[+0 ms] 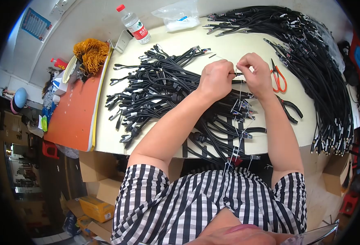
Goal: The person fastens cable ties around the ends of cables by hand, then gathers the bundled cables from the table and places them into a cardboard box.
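Note:
My left hand is closed, its fingers pinched on the end of a black cable. Close beside it, my right hand pinches a thin pale string at that cable end. The fingers hide most of the contact. Under my forearms lies a wide pile of black cables with several small connectors. Pale strings and small printed tags hang along the pile's right side. Right of my right hand are scissors with orange handles, and black-handled pliers lie below them.
A second heap of black cables curves along the table's right side. Behind stand a water bottle with a red cap and a clear plastic bag. On the left, orange yarn rests by an orange board. Cardboard boxes stand below.

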Motion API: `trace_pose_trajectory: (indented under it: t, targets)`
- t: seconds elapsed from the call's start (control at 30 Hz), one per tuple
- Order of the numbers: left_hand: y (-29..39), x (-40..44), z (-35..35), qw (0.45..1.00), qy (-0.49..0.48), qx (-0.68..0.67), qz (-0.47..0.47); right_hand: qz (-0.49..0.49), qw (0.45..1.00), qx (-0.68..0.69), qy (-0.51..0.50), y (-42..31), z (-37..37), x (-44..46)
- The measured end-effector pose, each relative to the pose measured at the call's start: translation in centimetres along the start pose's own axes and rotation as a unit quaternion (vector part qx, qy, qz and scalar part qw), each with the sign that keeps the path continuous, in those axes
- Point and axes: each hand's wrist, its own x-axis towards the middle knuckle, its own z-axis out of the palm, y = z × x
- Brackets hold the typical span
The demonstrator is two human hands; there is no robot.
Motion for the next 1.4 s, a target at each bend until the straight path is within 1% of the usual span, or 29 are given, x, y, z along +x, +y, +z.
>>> trace_pose_trajectory:
  t: [0.03,0.07,0.13,0.17,0.2,0.23,0.27,0.3,0.33,0.37,0.4,0.47,0.53,0.63,0.8,0.87,1.0,1.07,1.1,1.17,1.23,1.33,1.37,1.4]
  targets:
    - [-0.4,0.2,0.0,1.000,-0.013,0.000,-0.023,-0.030,0.999,-0.017,-0.012,-0.1,0.2,-0.3]
    - [-0.6,0.3,0.0,0.999,-0.026,0.001,-0.046,-0.031,0.999,-0.018,-0.013,-0.3,0.2,-0.4]
    - [-0.5,0.1,0.0,0.998,-0.043,0.000,-0.043,-0.070,0.997,-0.043,-0.009,-0.7,0.2,-0.6]
    - [-0.5,0.0,0.0,0.997,-0.062,-0.002,-0.039,-0.069,0.997,-0.042,-0.009,-0.5,0.2,-0.5]
    - [-0.4,0.0,0.0,0.997,-0.064,-0.002,-0.039,-0.040,0.999,-0.031,-0.014,-0.4,0.0,-0.2]
    - [-0.2,0.2,-0.1,0.994,-0.088,-0.017,-0.061,-0.011,1.000,-0.020,-0.020,-0.4,-0.2,0.0]
    - [-0.2,0.3,-0.2,0.990,-0.111,-0.032,-0.083,-0.011,1.000,-0.021,-0.019,-0.6,-0.4,0.0]
    - [-0.4,0.5,-0.3,0.990,-0.111,-0.032,-0.082,-0.017,1.000,-0.009,-0.011,-1.2,-0.5,0.0]
    - [-0.9,0.7,-0.6,0.973,-0.132,-0.108,-0.153,-0.023,1.000,0.003,-0.003,-1.6,-0.4,-0.1]
    - [-1.3,0.9,-0.8,0.946,-0.151,-0.182,-0.222,-0.025,1.000,0.005,-0.005,-1.9,-0.2,-0.3]
    - [-1.5,0.9,-0.9,0.946,-0.149,-0.181,-0.224,-0.029,0.999,0.016,-0.014,-2.2,-0.1,-0.6]
    - [-1.7,1.0,-0.8,0.938,-0.182,-0.190,-0.225,-0.032,0.999,0.027,-0.021,-2.1,-0.1,-0.5]
    - [-1.4,1.0,-0.8,0.939,-0.183,-0.187,-0.223,0.097,0.989,0.111,-0.017,-1.4,-0.5,-0.2]
    - [-1.0,0.9,-0.7,0.940,-0.179,-0.189,-0.219,0.129,0.982,0.135,-0.009,-0.5,-0.7,-0.1]
    - [-0.9,0.8,-0.7,0.943,-0.170,-0.185,-0.216,0.126,0.982,0.142,-0.016,-0.6,-0.5,-0.3]
    - [-0.8,0.8,-0.7,0.944,-0.129,-0.208,-0.219,0.127,0.980,0.151,-0.013,-0.6,-0.5,-0.3]
    - [-0.4,0.8,-0.7,0.948,-0.160,-0.172,-0.216,0.125,0.980,0.152,-0.014,-0.5,-0.3,-0.3]
    - [-0.6,0.7,-0.2,0.971,-0.148,-0.095,-0.164,0.120,0.981,0.151,-0.014,-0.4,-0.3,-0.4]
    - [-0.6,0.6,0.0,0.971,-0.148,-0.095,-0.165,0.120,0.984,0.132,-0.015,-0.5,-0.3,-0.3]
    - [-0.5,0.3,0.3,0.980,-0.148,-0.055,-0.121,0.121,0.986,0.113,-0.015,-0.5,-0.4,-0.2]
    - [0.1,0.5,-0.1,0.978,-0.155,-0.058,-0.127,0.069,0.996,0.050,0.001,-0.2,-0.5,-0.1]
    - [-0.1,0.3,0.0,0.975,-0.159,-0.068,-0.140,0.068,0.994,0.083,0.011,-0.8,-0.2,-0.4]
    - [-0.2,0.3,0.2,0.973,-0.161,-0.077,-0.148,0.067,0.993,0.090,-0.035,-0.7,0.1,-0.7]
    - [-0.1,0.3,0.1,0.973,-0.159,-0.077,-0.148,0.067,0.993,0.090,-0.037,-0.7,0.1,-0.6]
